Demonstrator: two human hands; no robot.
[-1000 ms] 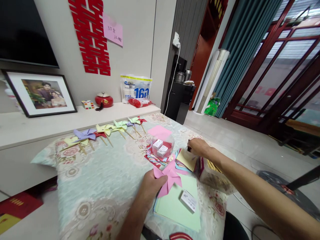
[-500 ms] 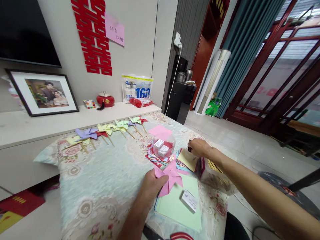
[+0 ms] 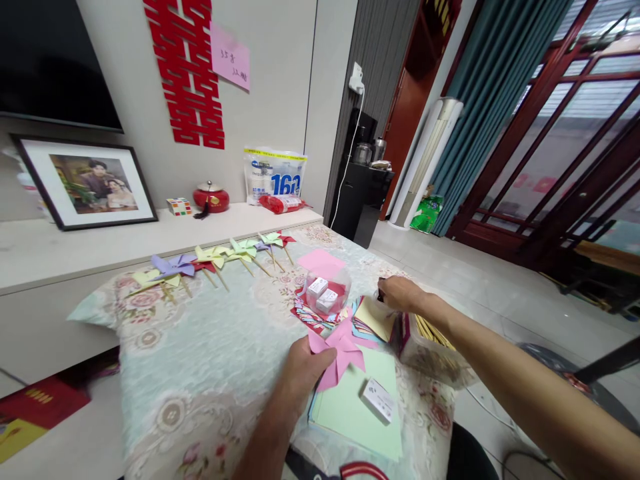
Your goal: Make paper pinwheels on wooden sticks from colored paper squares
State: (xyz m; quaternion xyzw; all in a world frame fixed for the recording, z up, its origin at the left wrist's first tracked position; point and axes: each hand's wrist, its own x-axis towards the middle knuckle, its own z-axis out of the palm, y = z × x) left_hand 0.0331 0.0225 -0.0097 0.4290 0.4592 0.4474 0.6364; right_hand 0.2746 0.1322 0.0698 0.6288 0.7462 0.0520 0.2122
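My left hand (image 3: 303, 371) grips a pink paper pinwheel (image 3: 341, 351) above a stack of light green paper sheets (image 3: 357, 414). My right hand (image 3: 399, 293) reaches across to the far right side of the table, fingers pinched over a clear bag of wooden sticks (image 3: 427, 343); what the fingers hold is too small to tell. Between the hands lies a pile of coloured paper squares (image 3: 370, 320). A clear cup (image 3: 327, 291) with two small white boxes stands on red paper just beyond.
A row of finished pinwheels on sticks (image 3: 215, 259) lies along the table's far edge. A small white box (image 3: 379, 400) rests on the green sheets. A low white shelf (image 3: 75, 250) with a framed photo (image 3: 85, 185) runs behind the floral tablecloth (image 3: 200, 347).
The view has shifted slightly. My right hand has edged a little right and down over the stick bag. My left hand stays on the pink pinwheel.
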